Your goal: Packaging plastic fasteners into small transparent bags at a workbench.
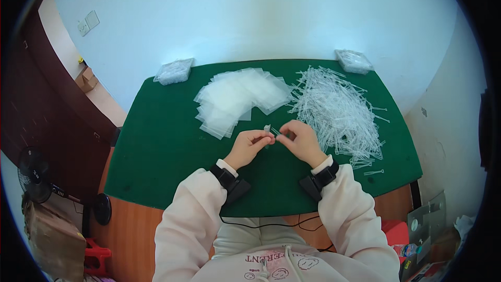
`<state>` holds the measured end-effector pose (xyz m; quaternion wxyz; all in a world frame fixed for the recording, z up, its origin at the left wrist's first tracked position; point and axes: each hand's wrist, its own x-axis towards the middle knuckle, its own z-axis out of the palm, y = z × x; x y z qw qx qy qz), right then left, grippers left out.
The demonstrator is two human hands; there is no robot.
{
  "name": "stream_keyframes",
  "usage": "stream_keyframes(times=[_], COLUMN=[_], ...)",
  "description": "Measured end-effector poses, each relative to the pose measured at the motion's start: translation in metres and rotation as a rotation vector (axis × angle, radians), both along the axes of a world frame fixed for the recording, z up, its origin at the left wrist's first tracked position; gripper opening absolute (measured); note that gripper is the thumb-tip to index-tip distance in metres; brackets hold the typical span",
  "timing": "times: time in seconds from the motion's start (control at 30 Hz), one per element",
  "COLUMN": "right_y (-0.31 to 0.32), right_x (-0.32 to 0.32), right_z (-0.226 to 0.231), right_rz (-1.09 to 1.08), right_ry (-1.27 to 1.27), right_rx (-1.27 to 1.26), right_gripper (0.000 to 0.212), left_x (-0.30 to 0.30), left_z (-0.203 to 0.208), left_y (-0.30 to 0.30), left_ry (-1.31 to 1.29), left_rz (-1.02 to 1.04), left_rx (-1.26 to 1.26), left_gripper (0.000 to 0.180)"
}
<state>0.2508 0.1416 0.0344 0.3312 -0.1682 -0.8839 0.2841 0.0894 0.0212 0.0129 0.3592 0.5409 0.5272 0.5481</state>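
Observation:
My left hand (248,147) is closed in a pinch over the middle of the table, with a small bundle of thin clear plastic sticks (267,128) standing up between thumb and fingers. Close beside it on the right, my right hand (301,142) has thumb and forefinger curled around a slim clear plastic stick (276,132), its end pointing toward the bundle. A large heap of the same clear sticks (336,109), some with forked or looped ends, lies to the right. Flat clear plastic bags (229,99) are spread in an overlapping pile beyond my left hand.
The table has a green cover (151,162). Packed clear bags stand at its far left corner (174,71) and far right corner (354,61), near the white wall. One loose stick (373,172) lies near the right edge. A black cable (271,225) runs below the front edge.

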Motion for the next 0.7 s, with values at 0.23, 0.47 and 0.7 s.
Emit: stream_keyframes(times=[0.23, 0.47, 0.7], right_y=[0.005, 0.008, 0.005], right_x=[0.005, 0.002, 0.004], right_z=[-0.015, -0.024, -0.017], right_rz=[-0.112, -0.179, -0.148], right_ry=[-0.315, -0.427, -0.400], right_rx=[0.187, 0.179, 0.092], right_gripper=[0.014, 0.009, 0.008], left_x=[-0.006, -0.008, -0.013], left_z=[-0.008, -0.009, -0.009], left_y=[0.005, 0.008, 0.008], left_ry=[0.176, -0.057, -0.301], left_rz=[0.120, 0.223, 0.330], left_rx=[-0.045, 0.016, 0.067], left_gripper=[0.016, 0.019, 0.021])
